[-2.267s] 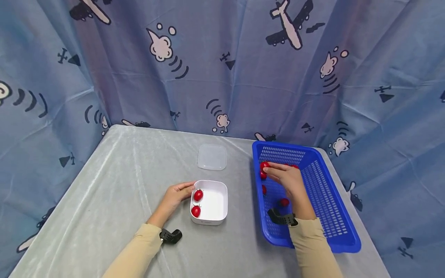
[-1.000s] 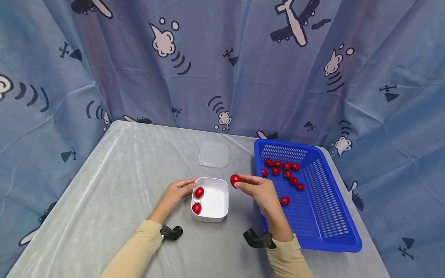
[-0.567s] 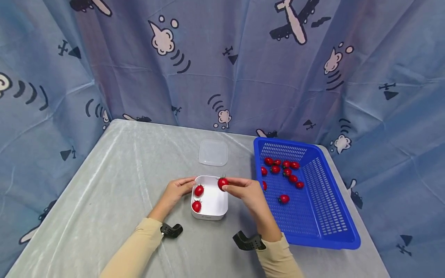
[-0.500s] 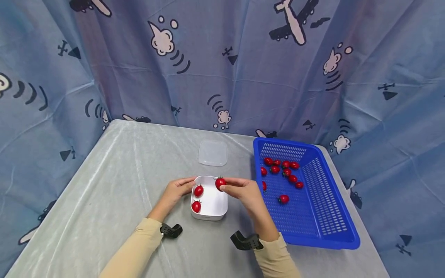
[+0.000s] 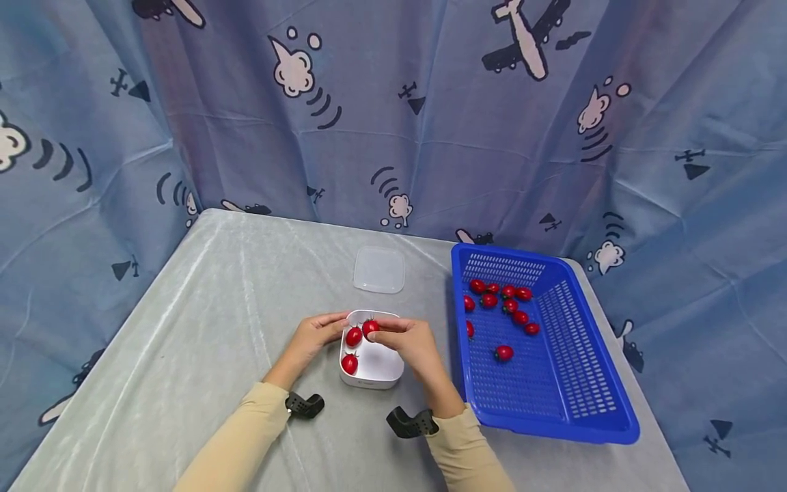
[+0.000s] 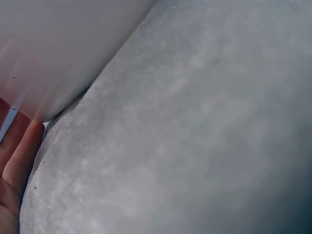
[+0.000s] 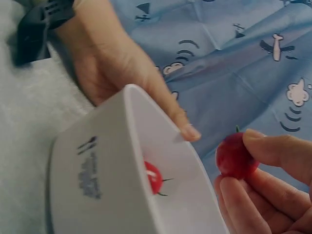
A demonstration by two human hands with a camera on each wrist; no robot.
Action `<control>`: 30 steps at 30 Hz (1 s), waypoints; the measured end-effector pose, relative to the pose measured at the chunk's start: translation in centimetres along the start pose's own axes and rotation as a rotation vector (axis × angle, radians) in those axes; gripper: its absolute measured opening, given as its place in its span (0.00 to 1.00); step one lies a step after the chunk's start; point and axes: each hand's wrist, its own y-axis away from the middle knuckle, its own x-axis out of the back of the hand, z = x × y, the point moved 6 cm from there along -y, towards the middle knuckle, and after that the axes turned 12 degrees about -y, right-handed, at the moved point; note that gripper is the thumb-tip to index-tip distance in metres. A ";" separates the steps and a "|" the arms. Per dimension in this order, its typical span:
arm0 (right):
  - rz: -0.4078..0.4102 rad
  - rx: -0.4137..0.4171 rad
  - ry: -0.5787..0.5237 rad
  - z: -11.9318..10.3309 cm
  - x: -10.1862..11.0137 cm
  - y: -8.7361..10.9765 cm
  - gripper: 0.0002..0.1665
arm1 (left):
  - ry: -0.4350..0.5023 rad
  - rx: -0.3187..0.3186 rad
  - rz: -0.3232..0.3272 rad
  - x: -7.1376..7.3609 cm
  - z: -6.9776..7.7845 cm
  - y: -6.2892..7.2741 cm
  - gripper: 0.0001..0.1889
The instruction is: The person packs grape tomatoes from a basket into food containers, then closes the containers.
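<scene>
Between thumb and fingers, my right hand (image 5: 413, 345) pinches a cherry tomato (image 5: 370, 329) with a green stem. In the head view it overlaps the back part of the white square box (image 5: 367, 384); the right wrist view shows the held tomato (image 7: 236, 156) near the rim. My left hand (image 5: 312, 338) grips the box at its left wall, its thumb over the rim and fingers (image 6: 25, 153) against the outside. Inside, along the left wall, lie two cherry tomatoes, one farther back (image 5: 353, 336) and one nearer the front (image 5: 349, 363).
A blue plastic basket (image 5: 470, 383) stands at the table's right side, with several cherry tomatoes (image 5: 509, 306) in it, mostly toward the back. Behind the box lies a translucent square lid (image 5: 379, 270). A patterned blue curtain (image 5: 369, 102) hangs behind the pale tablecloth (image 5: 184, 328).
My right hand has taken a cherry tomato from the basket and carried it left to the box, moving farther over it in the last half second. My left hand has stayed at the box.
</scene>
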 end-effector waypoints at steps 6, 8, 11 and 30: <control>-0.005 0.023 0.086 0.9 -0.7 -0.7 0.16 | -0.016 -0.016 -0.012 -0.1 0.4 0.1 0.22; -0.007 0.024 0.111 1.2 -0.9 -0.8 0.16 | -0.010 -0.017 -0.014 -0.1 0.4 0.1 0.22; -0.010 0.011 0.163 1.6 -1.2 -0.9 0.16 | 0.008 -0.015 -0.010 -0.1 0.4 0.2 0.21; -0.032 0.039 0.274 2.6 -3.0 -1.5 0.15 | 0.008 -0.022 -0.017 0.0 -0.1 -0.1 0.22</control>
